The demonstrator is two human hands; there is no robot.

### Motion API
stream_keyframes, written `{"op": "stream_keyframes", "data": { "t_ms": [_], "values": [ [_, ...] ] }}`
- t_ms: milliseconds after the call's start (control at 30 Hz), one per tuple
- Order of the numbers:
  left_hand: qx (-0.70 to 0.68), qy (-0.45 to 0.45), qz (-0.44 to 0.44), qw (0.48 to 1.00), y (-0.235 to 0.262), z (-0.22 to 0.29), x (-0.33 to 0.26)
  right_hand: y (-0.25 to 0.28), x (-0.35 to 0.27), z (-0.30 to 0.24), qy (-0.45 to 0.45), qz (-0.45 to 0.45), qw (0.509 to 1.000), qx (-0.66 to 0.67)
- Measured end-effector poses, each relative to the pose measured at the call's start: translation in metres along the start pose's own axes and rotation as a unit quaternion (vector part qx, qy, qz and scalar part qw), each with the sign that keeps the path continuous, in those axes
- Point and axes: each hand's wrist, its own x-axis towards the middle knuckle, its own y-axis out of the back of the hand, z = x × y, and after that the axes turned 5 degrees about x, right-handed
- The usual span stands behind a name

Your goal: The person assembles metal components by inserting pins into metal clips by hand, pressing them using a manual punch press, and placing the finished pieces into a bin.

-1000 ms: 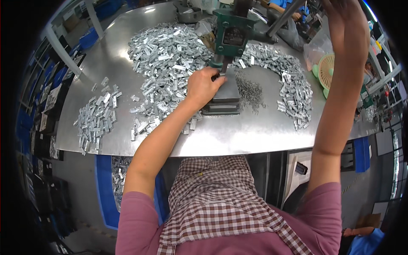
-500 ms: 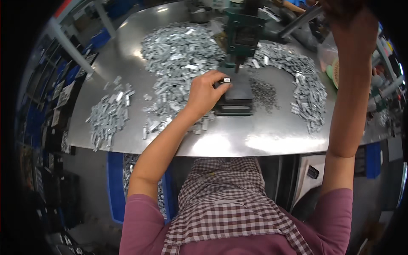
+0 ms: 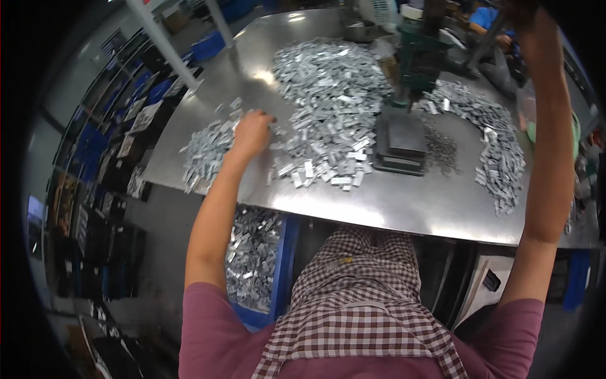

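My left hand [image 3: 254, 132] is over the right edge of a small left-hand pile of metal pieces [image 3: 208, 151]. Its back faces up, and its fingers point right, bent and blurred; whether a piece is between them is hidden. At the top right, my raised right hand [image 3: 533, 16] is wrapped round the end of the press lever [image 3: 486, 47], dark and partly cut off. The green hand press [image 3: 418, 60] stands at the back, its flat dark base block [image 3: 404, 134] bare on top. A large heap of flat silvery metal pieces [image 3: 334, 88] lies between my left hand and the press.
Tiny dark parts [image 3: 442, 148] lie right of the base, and another heap of metal pieces [image 3: 502, 158] curves beyond them. Under the steel table's front edge [image 3: 353, 218] sits a blue bin [image 3: 284, 271] with metal pieces. A co-worker's blue sleeve [image 3: 483, 18] shows at the back right.
My left hand has left the press base, where it held a small metal piece, and moved left to the small pile. My right hand stays up at the lever. The view has turned left.
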Motion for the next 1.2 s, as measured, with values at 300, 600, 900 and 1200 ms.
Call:
{"op": "stream_keyframes", "data": {
  "t_ms": [300,600,900,1200],
  "values": [
    [-0.129,0.05,-0.036,0.99,-0.023,0.005,0.014,0.205,-0.201,0.072,-0.281,-0.159,0.793,-0.516],
    [-0.5,0.059,-0.189,0.843,0.027,0.096,0.007,0.212,-0.201,0.119,-0.137,-0.356,0.623,-0.683],
    [-0.671,0.067,-0.25,0.695,0.029,0.159,-0.019,0.176,-0.224,0.074,-0.125,-0.201,0.773,-0.588],
    [-0.725,0.022,-0.338,0.599,0.018,0.238,-0.02,0.16,-0.272,0.036,-0.252,-0.163,0.853,-0.427]
  ]
}}
